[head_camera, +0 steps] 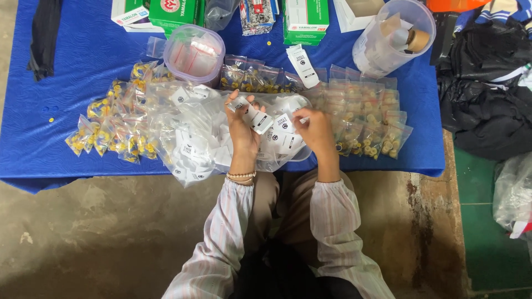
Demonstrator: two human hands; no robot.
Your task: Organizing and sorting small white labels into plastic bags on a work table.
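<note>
We see a blue cloth [66, 66] spread over the bare floor [111, 232], carrying everything. Left of the hands lie small bags of yellow pieces [113, 133]; right of them, bags of red and yellow pieces [368, 119]. Beyond sit a lidded tub [194, 52], green boxes [305, 21] and a clear jug [390, 39].

Green and white boxes [176, 12] are running off the top edge. The dark clothing heap [487, 94] is being cropped at the right edge. Fingertips of the right hand [315, 128] are hiding behind small white packets [277, 130]; packet print is proving too small to resolve.
</note>
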